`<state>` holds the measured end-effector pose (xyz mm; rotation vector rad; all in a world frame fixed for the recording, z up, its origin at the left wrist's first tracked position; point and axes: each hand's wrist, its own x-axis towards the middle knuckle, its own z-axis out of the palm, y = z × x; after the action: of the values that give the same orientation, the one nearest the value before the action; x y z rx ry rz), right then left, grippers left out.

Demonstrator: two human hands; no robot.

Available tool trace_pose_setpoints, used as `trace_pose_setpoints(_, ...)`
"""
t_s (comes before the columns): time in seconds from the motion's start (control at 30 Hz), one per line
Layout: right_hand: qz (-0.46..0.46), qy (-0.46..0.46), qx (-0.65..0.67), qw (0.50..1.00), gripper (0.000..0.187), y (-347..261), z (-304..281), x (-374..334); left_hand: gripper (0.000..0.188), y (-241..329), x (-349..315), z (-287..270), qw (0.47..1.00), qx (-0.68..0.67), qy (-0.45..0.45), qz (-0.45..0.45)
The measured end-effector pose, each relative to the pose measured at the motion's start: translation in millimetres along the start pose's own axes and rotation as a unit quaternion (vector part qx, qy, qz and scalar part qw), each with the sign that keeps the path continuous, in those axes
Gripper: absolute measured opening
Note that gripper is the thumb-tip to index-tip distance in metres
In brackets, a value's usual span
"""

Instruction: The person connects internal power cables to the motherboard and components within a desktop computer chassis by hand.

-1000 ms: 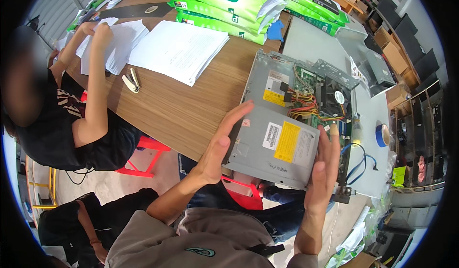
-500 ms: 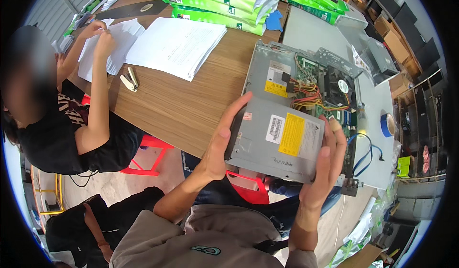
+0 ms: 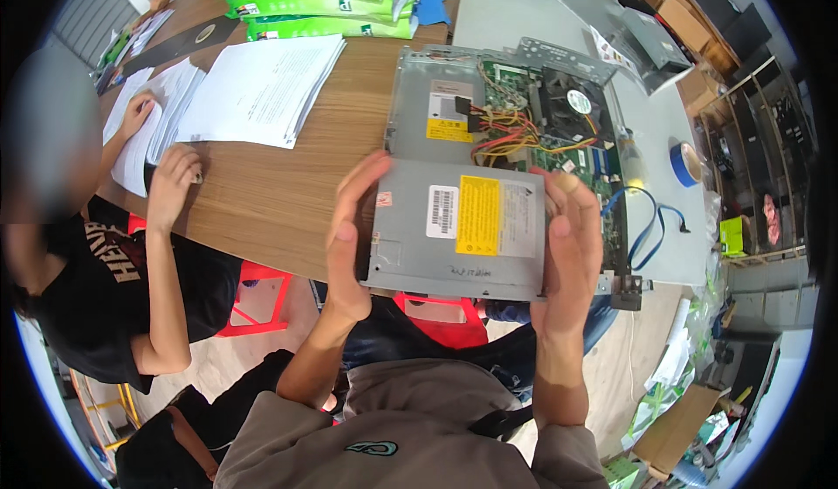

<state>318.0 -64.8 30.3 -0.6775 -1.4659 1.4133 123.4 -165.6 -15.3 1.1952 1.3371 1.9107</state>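
A flat grey metal box point(image 3: 401, 227) with a large yellow label and a white barcode label sits between my two hands. My left hand point(image 3: 351, 236) presses along its left side, thumb toward me. On the right side, my right hand point(image 3: 572, 244) wraps its edge, the fingers curled at the far corner. The box overlaps the near part of an open computer case point(image 3: 419, 61); whether it is still joined to it is hidden. Inside the case are a green circuit board point(image 3: 506, 74), a black fan point(image 3: 572, 113) and bundled coloured wires point(image 3: 515, 135).
Right of the case, a blue cable point(image 3: 648, 253) and a roll of blue tape point(image 3: 684, 164) lie on a grey surface. Paper stacks point(image 3: 262, 87) and green packs point(image 3: 305, 4) occupy the wooden table point(image 3: 288, 210). At left, another person's hand point(image 3: 175, 175) rests near the table edge.
The view has shifted, so the case and my hands appear further left. The grey box now looks straighter, still gripped by both hands. The other person's near hand has lowered to the stapler's spot.
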Motion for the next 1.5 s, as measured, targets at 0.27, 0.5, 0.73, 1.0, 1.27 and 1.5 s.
trace_pose_setpoints(0.27,0.01,-0.006,0.039,0.999,0.051,-1,-1,0,0.077,12,4,11,1.0,0.003,-0.018,0.016)
trace_pose_setpoints(0.5,0.026,0.07,0.152,0.986,0.048,1,5,3,0.06,5,5,15,0.999,0.004,0.042,0.024)
trace_pose_setpoints(0.73,0.028,0.063,0.141,0.988,0.052,7,-2,2,0.053,1,4,13,0.999,-0.021,0.026,0.036)
trace_pose_setpoints(1.0,-0.102,0.072,0.004,0.992,0.04,-17,-23,-32,0.059,23,5,0,0.989,0.128,0.015,0.07)
trace_pose_setpoints(1.27,-0.086,-0.061,-0.255,0.961,0.057,-25,-54,-55,0.044,88,27,48,0.855,0.472,-0.167,0.136)
trace_pose_setpoints(1.5,-0.094,-0.03,-0.261,0.96,0.044,-19,-54,-55,0.052,66,32,62,0.79,0.561,-0.206,0.137)
